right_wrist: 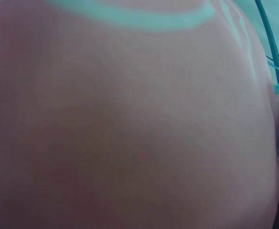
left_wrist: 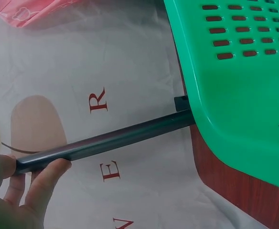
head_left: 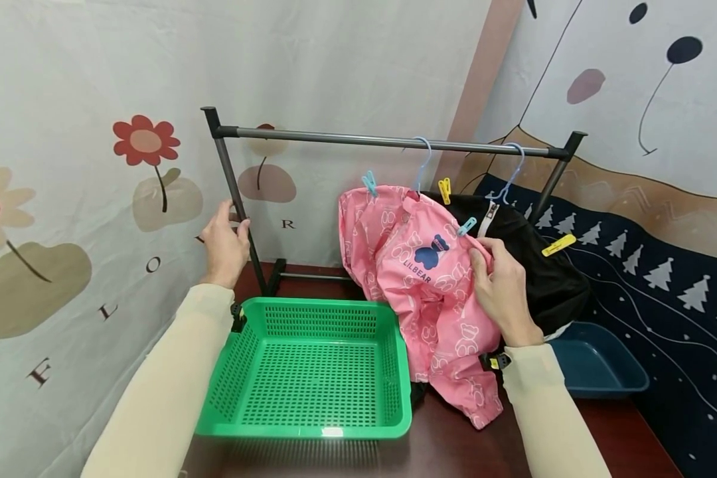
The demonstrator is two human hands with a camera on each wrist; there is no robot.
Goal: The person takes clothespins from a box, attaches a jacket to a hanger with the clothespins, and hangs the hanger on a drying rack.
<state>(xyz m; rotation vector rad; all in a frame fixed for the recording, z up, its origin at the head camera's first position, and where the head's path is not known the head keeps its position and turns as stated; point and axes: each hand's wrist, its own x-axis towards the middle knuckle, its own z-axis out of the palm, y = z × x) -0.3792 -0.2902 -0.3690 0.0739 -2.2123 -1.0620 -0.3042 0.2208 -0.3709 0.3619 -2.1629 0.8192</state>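
My left hand [head_left: 224,245] holds the left post of the dark metal clothes rack [head_left: 230,172]; in the left wrist view the thumb and fingers [left_wrist: 46,183] lie on either side of the post. A pink jacket [head_left: 388,259] with a blue bear print hangs from the rack's bar on a blue hanger [head_left: 423,159]. Its right shoulder edge is pinched by my right hand [head_left: 504,292]. Light-blue clothespins [head_left: 369,182] sit at both of its shoulders. Pink fabric [right_wrist: 130,109] fills most of the right wrist view, blurred, so the fingers are mostly hidden there.
Behind the pink jacket hangs a black garment [head_left: 550,285] with yellow clothespins [head_left: 558,245] on it. A green perforated basket [head_left: 403,358] stands in front of the rack on the reddish-brown table [head_left: 454,451]. A dark blue basin [head_left: 603,358] sits at the right.
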